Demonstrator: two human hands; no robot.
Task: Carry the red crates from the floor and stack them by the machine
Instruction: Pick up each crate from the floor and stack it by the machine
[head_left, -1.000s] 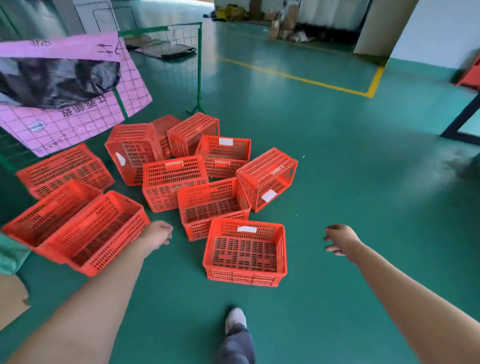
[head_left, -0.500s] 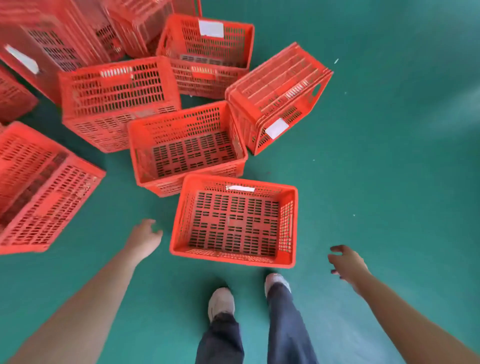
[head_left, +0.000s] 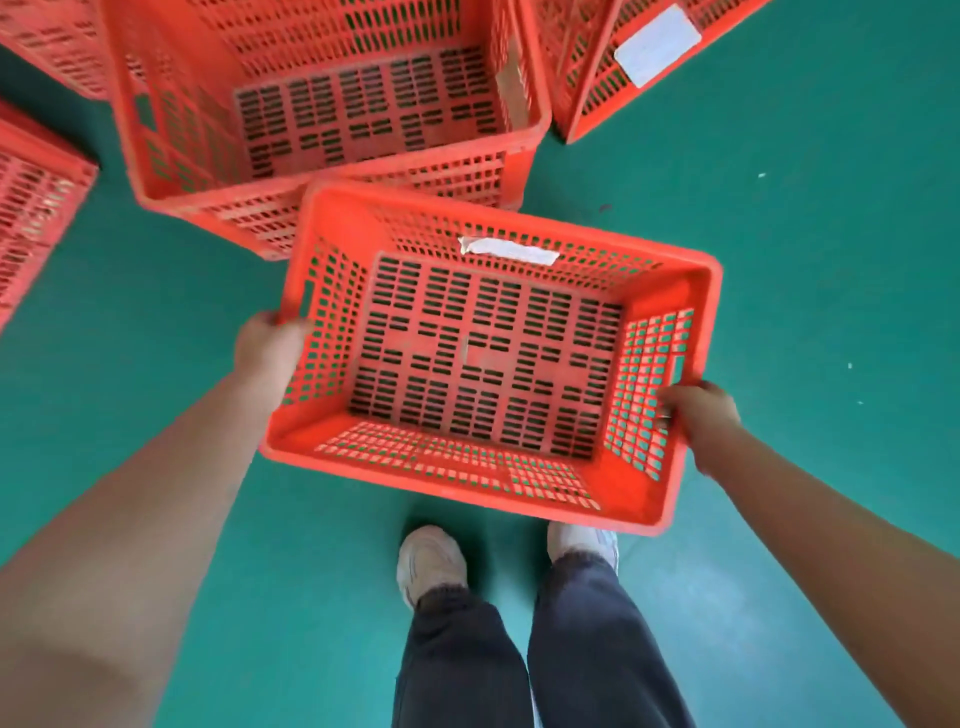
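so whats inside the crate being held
Nothing loose: the crate shows only its slotted bottom and a white label on the far wall. The floor beneath is mostly covered.

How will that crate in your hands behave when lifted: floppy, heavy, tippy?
Probably light: the red crate is empty with slotted walls. Likely stiff, given its thick moulded rim. The left hand and right hand grip opposite ends, so tipping seems unlikely.

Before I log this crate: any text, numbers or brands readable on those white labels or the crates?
Torn white label inside the held crate: no writing legible.
White sticker on the tipped crate: blank or too blurred.
No other text in view.
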